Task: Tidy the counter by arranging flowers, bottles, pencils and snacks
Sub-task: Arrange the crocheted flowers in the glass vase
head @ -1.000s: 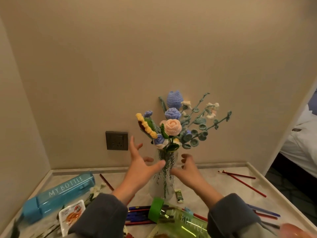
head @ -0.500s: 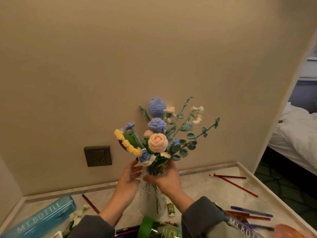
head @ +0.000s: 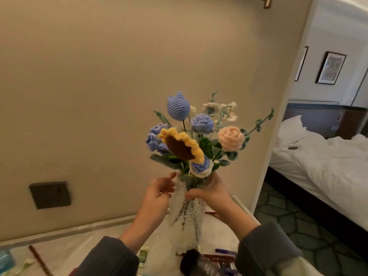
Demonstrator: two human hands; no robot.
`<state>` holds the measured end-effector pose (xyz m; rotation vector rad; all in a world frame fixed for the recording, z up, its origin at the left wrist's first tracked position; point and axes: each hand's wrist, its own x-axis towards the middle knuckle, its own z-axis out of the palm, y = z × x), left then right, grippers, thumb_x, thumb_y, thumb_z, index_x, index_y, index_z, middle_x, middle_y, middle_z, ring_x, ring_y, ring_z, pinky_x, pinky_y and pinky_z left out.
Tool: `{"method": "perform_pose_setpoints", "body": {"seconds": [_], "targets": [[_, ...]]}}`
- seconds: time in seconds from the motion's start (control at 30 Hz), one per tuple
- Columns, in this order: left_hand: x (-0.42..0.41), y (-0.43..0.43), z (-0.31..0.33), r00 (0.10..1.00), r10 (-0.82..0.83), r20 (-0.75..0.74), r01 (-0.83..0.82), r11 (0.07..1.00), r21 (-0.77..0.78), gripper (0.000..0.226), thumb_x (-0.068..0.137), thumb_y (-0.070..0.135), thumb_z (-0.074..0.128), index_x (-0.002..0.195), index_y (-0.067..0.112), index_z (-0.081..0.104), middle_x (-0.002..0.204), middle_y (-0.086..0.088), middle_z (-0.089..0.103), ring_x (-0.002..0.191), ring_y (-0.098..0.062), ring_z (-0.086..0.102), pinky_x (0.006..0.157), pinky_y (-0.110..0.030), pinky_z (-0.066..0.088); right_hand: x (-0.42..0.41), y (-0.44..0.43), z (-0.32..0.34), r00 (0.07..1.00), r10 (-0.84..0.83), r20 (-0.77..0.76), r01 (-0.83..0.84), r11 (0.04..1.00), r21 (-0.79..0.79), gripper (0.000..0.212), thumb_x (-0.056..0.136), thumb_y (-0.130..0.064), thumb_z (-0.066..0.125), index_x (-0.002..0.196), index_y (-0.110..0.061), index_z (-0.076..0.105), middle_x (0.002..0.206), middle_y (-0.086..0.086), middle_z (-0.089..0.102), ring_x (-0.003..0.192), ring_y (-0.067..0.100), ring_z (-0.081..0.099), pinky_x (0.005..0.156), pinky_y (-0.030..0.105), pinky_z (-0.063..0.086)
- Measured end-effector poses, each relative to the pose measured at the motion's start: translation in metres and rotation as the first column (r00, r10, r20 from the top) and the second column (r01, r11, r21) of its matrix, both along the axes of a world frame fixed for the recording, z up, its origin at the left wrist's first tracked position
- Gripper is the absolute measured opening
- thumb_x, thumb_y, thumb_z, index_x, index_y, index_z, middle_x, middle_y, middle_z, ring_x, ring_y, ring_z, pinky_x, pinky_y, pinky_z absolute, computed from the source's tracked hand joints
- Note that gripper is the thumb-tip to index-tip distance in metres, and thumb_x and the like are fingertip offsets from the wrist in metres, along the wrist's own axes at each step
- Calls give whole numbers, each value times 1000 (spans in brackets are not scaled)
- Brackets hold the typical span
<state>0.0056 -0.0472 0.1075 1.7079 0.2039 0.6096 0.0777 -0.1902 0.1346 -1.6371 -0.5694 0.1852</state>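
One glass vase (head: pixel 187 216). One sunflower (head: pixel 180 146), one blue tulip (head: pixel 177 106), one pink rose (head: pixel 231 138). Two hands: left hand (head: pixel 159 194), right hand (head: pixel 211 193). One wall socket (head: pixel 49 194). Two framed pictures (head: pixel 330 67).

**Blooms crowd the centre, counter open to the left**

The vase (head: pixel 187 222) and its spreading flowers (head: pixel 191 140) block the middle of your frame. Bare counter (head: pixel 83 242) lies open at lower left, past one brown pencil (head: pixel 37 257). At bottom centre a dark-capped bottle (head: pixel 189 261) and loose pencils (head: pixel 219 256) bar your way.

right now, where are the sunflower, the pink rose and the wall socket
sunflower (head: pixel 180 147), head view, on its brown centre
pink rose (head: pixel 231 138), head view, middle of its petals
wall socket (head: pixel 49 194), head view, middle of its plate
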Motion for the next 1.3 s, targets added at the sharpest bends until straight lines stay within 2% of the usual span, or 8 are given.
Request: {"method": "perform_pose_setpoints", "body": {"seconds": [0.17, 0.33, 0.53, 0.7, 0.87, 1.0, 1.1, 1.3], "targets": [[57, -70, 0, 998, -50, 27, 52, 996, -68, 48, 83, -22, 43, 102, 14, 67, 63, 8, 61, 68, -5, 56, 71, -23, 46, 54, -74, 3, 998, 4, -55, -7, 999, -54, 70, 59, 20, 75, 118, -13, 55, 104, 3, 67, 89, 9, 65, 61, 17, 53], [110, -104, -16, 992, -121, -48, 124, 990, 73, 61, 78, -22, 37, 109, 25, 62, 73, 5, 59, 74, -6, 56, 68, -16, 45, 99, -121, -9, 995, -48, -87, 43, 997, -60, 68, 58, 18, 76, 112, -17, 55, 100, -2, 65, 89, 7, 61, 56, 11, 50], [171, -122, -53, 957, -155, -244, 199, 966, 167, 47, 91, -7, 35, 127, 18, 52, 100, 5, 60, 96, -7, 56, 81, -13, 43, 157, -152, -27, 988, -122, -99, 120, 992, -25, 68, 57, 14, 79, 97, -33, 50, 107, -5, 62, 101, 12, 59, 80, 30, 50], [208, -114, -102, 839, -143, -525, 292, 932, 215, 48, 94, -1, 35, 139, 13, 44, 136, -5, 52, 128, -16, 46, 109, -26, 35, 193, -154, -40, 983, -175, -61, 175, 984, 7, 69, 57, 19, 77, 98, -31, 51, 103, -8, 64, 91, 2, 61, 67, 16, 50], [229, -110, -143, 722, -126, -680, 421, 860, 288, 53, 95, 7, 36, 147, 20, 34, 152, 3, 32, 141, -17, 28, 112, -25, 24, 217, -150, -53, 983, -182, -21, 183, 983, 14, 68, 57, 20, 77, 96, -31, 56, 96, -10, 67, 78, -8, 64, 58, 11, 51], [235, -115, -167, 648, -103, -754, 591, 693, 413, 46, 93, 15, 38, 138, 22, 44, 145, -3, 41, 139, -28, 29, 115, -39, 23, 227, -143, -65, 986, -168, -10, 168, 986, 14, 66, 56, 15, 81, 107, -23, 62, 101, -5, 70, 91, 5, 68, 66, 19, 54], [230, -117, -177, 609, 13, -793, 642, 579, 502, 40, 94, 26, 41, 133, 19, 47, 137, -6, 42, 125, -28, 37, 107, -36, 30, 228, -139, -72, 986, -165, -22, 166, 986, 36, 70, 56, 12, 83, 115, -18, 61, 106, -3, 70, 94, 7, 67, 73, 25, 55], [216, -114, -163, 433, -113, -894, 700, 667, 255, 35, 94, 30, 47, 123, 19, 62, 127, 0, 59, 116, -20, 54, 100, -33, 42, 219, -131, -76, 982, -185, -33, 187, 981, 52, 69, 54, 9, 83, 108, -25, 58, 103, -7, 68, 94, 5, 65, 74, 26, 55]]}}
